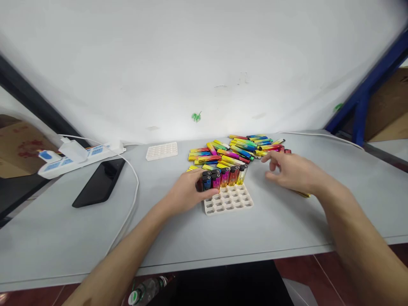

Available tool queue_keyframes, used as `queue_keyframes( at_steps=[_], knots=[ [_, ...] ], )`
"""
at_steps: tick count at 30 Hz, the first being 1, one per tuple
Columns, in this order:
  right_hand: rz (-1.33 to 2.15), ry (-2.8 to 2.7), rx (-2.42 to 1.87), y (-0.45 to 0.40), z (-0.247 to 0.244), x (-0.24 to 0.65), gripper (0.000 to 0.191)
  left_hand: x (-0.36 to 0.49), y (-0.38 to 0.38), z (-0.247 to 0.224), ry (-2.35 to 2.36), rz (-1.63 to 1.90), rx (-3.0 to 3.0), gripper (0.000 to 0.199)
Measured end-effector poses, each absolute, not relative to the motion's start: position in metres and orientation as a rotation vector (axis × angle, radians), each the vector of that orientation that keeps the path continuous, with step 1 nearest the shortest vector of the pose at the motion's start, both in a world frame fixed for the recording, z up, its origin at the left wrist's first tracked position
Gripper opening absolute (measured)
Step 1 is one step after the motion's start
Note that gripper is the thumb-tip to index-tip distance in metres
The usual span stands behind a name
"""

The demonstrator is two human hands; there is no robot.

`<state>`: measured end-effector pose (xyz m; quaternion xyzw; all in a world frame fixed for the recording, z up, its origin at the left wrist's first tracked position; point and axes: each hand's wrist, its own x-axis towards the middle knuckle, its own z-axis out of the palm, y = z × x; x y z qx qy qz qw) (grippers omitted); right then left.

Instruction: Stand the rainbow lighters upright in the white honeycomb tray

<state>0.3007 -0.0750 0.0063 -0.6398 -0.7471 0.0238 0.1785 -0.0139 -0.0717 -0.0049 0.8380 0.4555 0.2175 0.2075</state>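
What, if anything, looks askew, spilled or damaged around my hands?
Nothing looks spilled or broken. Two things look slightly odd: a gold-coloured piece lies apart from the colourful pile, mostly hidden by the right hand, and the wall behind has a green mark.

no readable text, blurred red carton marks [30, 148]

Ahead of you a pale wall [143, 63] with scuffs and a small green mark [196, 116] rises behind a grey table [172, 250] — dark metal framing [27, 93] to your left, blue framing [361, 100] to your right — and reddish floor tiles [325, 276] show below the front edge.
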Motion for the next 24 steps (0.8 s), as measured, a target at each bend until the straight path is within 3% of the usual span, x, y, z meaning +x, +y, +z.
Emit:
queue_keyframes(
  at_steps=[2,5,12,15,19,24],
  knots=[
    [0.203,-2.2,-1.912,-0.073,0.0,0.312,0.048,-0.015,-0.072,-0.004,1.263,0.59,2.332,0.035],
    [0.247,-2.251,-1.916,-0.073,-0.006,0.317,0.053,-0.015,-0.071,-0.003,1.258,0.575,2.339,0.035],
    [0.314,-2.206,-1.735,-0.072,0.002,0.29,0.043,-0.015,-0.07,-0.004,1.259,0.557,2.348,0.038],
    [0.19,-2.213,-1.672,-0.071,0.001,0.287,0.036,-0.015,-0.07,-0.004,1.264,0.556,2.353,0.038],
    [-0.013,-2.163,-1.853,-0.068,-0.006,0.295,0.033,-0.015,-0.071,-0.004,1.259,0.569,2.347,0.039],
    [0.093,-2.161,-1.994,-0.065,-0.01,0.298,0.031,-0.015,-0.07,-0.005,1.265,0.559,2.348,0.04]
  ],
)
